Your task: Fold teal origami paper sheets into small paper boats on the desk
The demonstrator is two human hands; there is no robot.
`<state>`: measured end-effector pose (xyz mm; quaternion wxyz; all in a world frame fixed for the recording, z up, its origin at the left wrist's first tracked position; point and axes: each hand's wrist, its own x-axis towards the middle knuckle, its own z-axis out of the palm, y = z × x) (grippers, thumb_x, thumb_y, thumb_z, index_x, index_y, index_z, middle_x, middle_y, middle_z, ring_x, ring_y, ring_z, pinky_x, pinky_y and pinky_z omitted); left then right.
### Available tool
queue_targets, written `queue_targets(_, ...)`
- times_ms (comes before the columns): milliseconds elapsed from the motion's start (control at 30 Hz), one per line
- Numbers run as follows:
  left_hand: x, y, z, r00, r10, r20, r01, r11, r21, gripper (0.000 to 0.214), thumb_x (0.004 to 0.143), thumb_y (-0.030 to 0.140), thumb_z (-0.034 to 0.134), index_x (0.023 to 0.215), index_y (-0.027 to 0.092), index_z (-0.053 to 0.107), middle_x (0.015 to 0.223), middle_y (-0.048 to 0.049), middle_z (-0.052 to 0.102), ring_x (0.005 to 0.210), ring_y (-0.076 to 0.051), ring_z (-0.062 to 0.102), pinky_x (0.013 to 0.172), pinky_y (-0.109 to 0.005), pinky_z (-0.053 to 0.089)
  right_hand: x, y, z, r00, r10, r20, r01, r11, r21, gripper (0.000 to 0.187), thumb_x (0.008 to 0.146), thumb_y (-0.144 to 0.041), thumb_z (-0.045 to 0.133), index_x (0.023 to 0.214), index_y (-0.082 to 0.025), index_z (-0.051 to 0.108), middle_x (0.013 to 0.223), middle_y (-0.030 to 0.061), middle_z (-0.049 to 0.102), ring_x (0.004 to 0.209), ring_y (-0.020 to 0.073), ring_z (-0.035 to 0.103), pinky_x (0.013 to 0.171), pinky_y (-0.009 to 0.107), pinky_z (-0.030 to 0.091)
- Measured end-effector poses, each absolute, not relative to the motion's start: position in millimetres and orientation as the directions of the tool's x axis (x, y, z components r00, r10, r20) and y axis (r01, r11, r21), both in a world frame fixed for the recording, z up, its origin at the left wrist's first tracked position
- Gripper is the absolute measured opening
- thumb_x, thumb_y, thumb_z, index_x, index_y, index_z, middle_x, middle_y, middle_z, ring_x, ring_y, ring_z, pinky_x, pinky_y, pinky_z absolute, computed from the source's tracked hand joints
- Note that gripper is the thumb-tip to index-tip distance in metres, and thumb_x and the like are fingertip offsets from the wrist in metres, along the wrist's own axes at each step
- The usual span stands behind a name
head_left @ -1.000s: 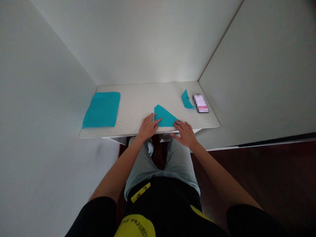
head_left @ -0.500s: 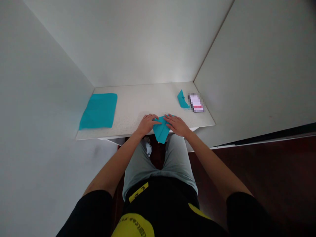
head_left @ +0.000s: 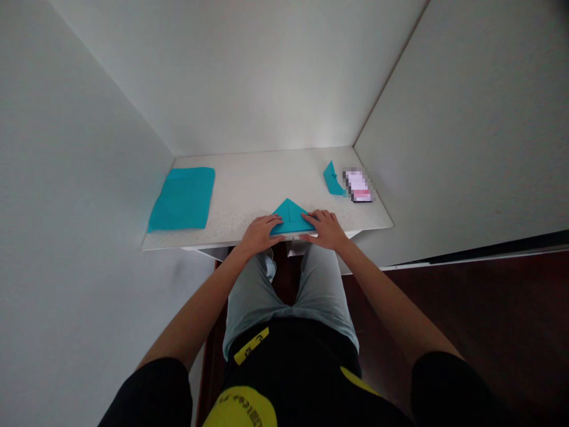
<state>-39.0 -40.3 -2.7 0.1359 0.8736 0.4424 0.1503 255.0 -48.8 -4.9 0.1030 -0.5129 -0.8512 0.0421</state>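
Head camera: a flat teal paper sheet (head_left: 182, 198) lies at left of frame; at center, the open left hand (head_left: 261, 234) and right hand (head_left: 324, 230) press, ungripping, on either end of a folded teal paper triangle (head_left: 291, 218), its long edge along the white desk (head_left: 249, 178) front.

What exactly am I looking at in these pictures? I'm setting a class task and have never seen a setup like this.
These come from a camera worn on a person's head, looking forward and down, so you see through the wearer's eyes; no machine is involved. The left hand and right hand rest flat on a folded teal paper triangle at the front edge of a white desk, pressing it down rather than lifting it. Further back lie a teal sheet on the left and, on the right, a small folded teal piece beside a pixelated object that cannot be made out.
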Motion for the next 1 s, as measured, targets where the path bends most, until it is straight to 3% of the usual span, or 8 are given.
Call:
queue_targets(167,-48,-29,1,0.613,0.784,0.097,0.675,-0.584,0.451,0.038,0.101,0.042,0.068,0.134,0.026,0.074,0.141,-0.0065,0.076,0.139,-0.025,0.067,0.122,-0.042,0.051,269,-45,-4,-0.469,0.875,0.118,0.841,0.483,-0.242,0.048,0.109,-0.054,0.057,0.149,-0.030,0.070,0.140,0.0118,0.071,0.127,0.0333,0.060,0.102,0.047,0.044)
queue_targets(300,-45,-21,6,0.557,0.827,0.081,0.701,-0.520,0.488,0.029,0.104,0.035,0.059,0.125,0.028,0.079,0.129,-0.0039,0.080,0.124,-0.022,0.074,0.112,-0.037,0.057,270,-36,-2,-0.444,0.889,0.114,0.845,0.457,-0.277,0.037,0.112,-0.045,0.053,0.133,-0.030,0.079,0.131,0.0104,0.077,0.120,0.0310,0.065,0.097,0.045,0.045)
queue_targets(400,-37,-16,12,0.440,0.896,0.060,0.795,-0.420,0.438,0.028,0.104,0.037,0.059,0.119,0.027,0.080,0.122,-0.0056,0.081,0.117,-0.026,0.076,0.105,-0.039,0.060,266,-26,-1,-0.371,0.923,0.101,0.862,0.383,-0.332,0.035,0.112,-0.043,0.051,0.119,-0.026,0.081,0.119,0.0097,0.080,0.113,0.0288,0.069,0.095,0.043,0.046)
queue_targets(500,-26,-15,18,0.361,0.928,0.089,0.858,-0.368,0.358,0.030,0.103,0.031,0.062,0.129,0.025,0.076,0.127,-0.0086,0.079,0.116,-0.029,0.075,0.104,-0.043,0.058,260,-17,0,-0.298,0.950,0.092,0.873,0.310,-0.376,0.029,0.110,-0.039,0.055,0.116,-0.023,0.078,0.115,0.0085,0.081,0.104,0.0266,0.072,0.092,0.041,0.046)
queue_targets(667,-5,-35,11,0.455,0.867,0.202,0.844,-0.492,0.211,0.040,0.105,0.016,0.051,0.137,0.027,0.073,0.144,-0.0124,0.071,0.135,-0.031,0.065,0.118,-0.051,0.047,251,-11,0,-0.268,0.959,0.092,0.903,0.284,-0.324,0.024,0.107,-0.034,0.057,0.115,-0.022,0.077,0.111,0.0101,0.080,0.103,0.0290,0.071,0.091,0.042,0.047)
queue_targets(833,6,-67,-10,0.545,0.819,0.181,0.779,-0.574,0.253,0.052,0.107,0.019,0.047,0.157,0.025,0.059,0.162,-0.0116,0.061,0.156,-0.028,0.050,0.128,-0.050,0.041,231,-31,2,-0.202,0.941,0.273,0.929,0.272,-0.250,0.036,0.109,-0.032,0.051,0.136,-0.018,0.071,0.139,0.0189,0.073,0.127,0.0356,0.064,0.106,0.050,0.046)
queue_targets(1000,8,-79,-18,0.512,0.839,0.183,0.796,-0.543,0.267,0.059,0.108,0.032,0.049,0.166,0.019,0.047,0.177,-0.0140,0.039,0.167,-0.031,0.032,0.137,-0.055,0.028,203,-68,-14,-0.452,0.861,0.232,0.824,0.503,-0.262,0.057,0.115,-0.044,0.039,0.164,-0.018,0.050,0.169,0.0127,0.053,0.158,0.0292,0.046,0.131,0.051,0.031)
